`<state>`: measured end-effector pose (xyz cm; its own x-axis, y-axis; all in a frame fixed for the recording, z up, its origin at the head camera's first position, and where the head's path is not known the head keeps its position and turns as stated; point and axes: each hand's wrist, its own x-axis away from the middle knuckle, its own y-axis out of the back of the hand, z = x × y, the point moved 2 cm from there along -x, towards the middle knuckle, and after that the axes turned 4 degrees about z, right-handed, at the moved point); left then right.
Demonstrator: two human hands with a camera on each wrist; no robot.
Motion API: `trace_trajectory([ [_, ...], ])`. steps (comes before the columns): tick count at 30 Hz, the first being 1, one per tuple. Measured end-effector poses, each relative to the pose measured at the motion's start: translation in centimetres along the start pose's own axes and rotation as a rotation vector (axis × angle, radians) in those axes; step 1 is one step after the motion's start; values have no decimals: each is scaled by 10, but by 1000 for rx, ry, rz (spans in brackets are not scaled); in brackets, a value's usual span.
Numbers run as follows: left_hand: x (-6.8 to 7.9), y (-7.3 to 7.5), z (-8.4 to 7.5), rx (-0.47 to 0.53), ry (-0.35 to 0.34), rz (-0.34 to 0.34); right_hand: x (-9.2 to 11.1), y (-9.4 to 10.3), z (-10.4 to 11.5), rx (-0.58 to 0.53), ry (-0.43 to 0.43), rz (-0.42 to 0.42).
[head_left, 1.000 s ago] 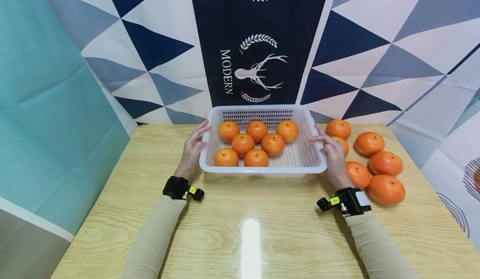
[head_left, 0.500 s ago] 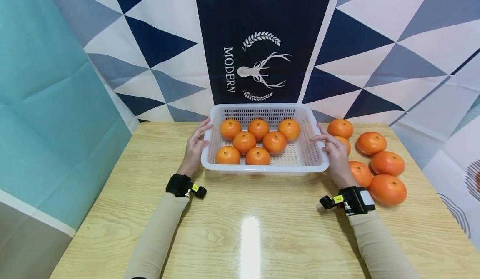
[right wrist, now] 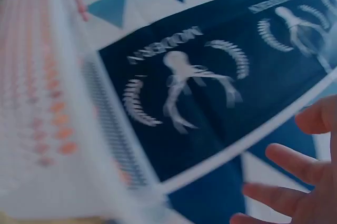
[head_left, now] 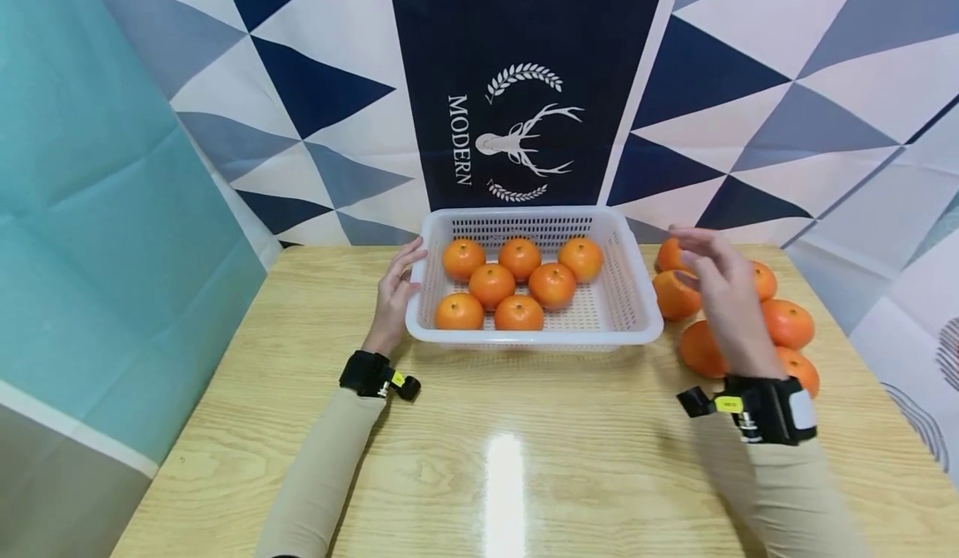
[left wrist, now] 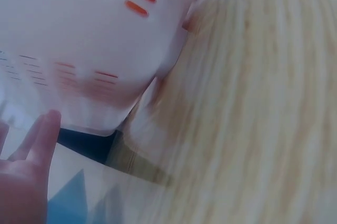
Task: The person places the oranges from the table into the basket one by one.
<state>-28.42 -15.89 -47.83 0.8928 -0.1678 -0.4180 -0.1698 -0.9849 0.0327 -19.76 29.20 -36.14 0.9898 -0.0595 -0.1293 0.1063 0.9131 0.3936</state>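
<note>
A white perforated plastic basket [head_left: 534, 338] holds several oranges [head_left: 492, 286] on its floor, with bare floor at its right end. My left hand [head_left: 391, 300] is at the basket's left side, fingertips right at the rim. In the left wrist view, the fingers of that hand [left wrist: 31, 166] extend beside the basket's wall [left wrist: 63, 29]. My right hand [head_left: 730, 300], blurred, is right of the basket and over the loose oranges [head_left: 678, 295], partly covering them. The right wrist view has this hand [right wrist: 300, 182] with spread fingers and nothing between them, apart from the basket.
Wooden table [head_left: 419, 458] under everything, its back edge against a patterned cloth [head_left: 322, 92]. Several loose oranges [head_left: 788, 323] lie in a cluster on the right side. A teal cloth [head_left: 112, 208] hangs at the left.
My right hand has let go of the basket's right rim and moved right, over the loose oranges, some of which have shifted. My left hand stays at the basket's left side.
</note>
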Motion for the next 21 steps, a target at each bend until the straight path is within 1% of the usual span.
trace_trajectory([
  [2, -3, 6, 17, 7, -27, 7, 4, 14, 5, 68, 27, 2],
  [3, -5, 9, 28, 15, -37, 11, 6, 21, 7, 118, 36, 20],
  [4, -7, 13, 39, 19, -44, 13, 7, 28, 9, 167, 44, 53],
  [5, -7, 14, 43, 28, -53, 16, 9, 36, 9, 225, 49, 91],
  [7, -10, 20, 60, 21, -57, 16, 13, 49, 8, 327, 79, 185],
  [8, -9, 18, 57, 25, -63, 21, 15, 56, 6, 383, 100, 229],
  [9, -9, 18, 57, 22, -55, 19, 17, 61, 4, 429, 116, 271],
  [10, -8, 17, 55, 16, -55, 16, 18, 65, 1, 477, 136, 300],
  [12, -7, 16, 47, 16, -51, 6, 20, 71, -4, 563, 172, 333],
  [14, -3, 10, 28, 18, -43, 0, 19, 75, -9, 650, 190, 350],
  [15, -3, 9, 24, 12, -34, -5, 18, 76, -11, 679, 182, 366],
  [17, 0, 4, 9, 18, -28, -6, 15, 77, -15, 742, 152, 404],
  [18, 1, 2, 6, 27, -36, -4, 14, 76, -17, 769, 134, 429],
  [19, 0, 1, 4, 20, -23, -9, 13, 75, -19, 791, 112, 457],
  [21, 0, -1, 3, 22, -19, -12, 11, 72, -23, 808, 79, 508],
])
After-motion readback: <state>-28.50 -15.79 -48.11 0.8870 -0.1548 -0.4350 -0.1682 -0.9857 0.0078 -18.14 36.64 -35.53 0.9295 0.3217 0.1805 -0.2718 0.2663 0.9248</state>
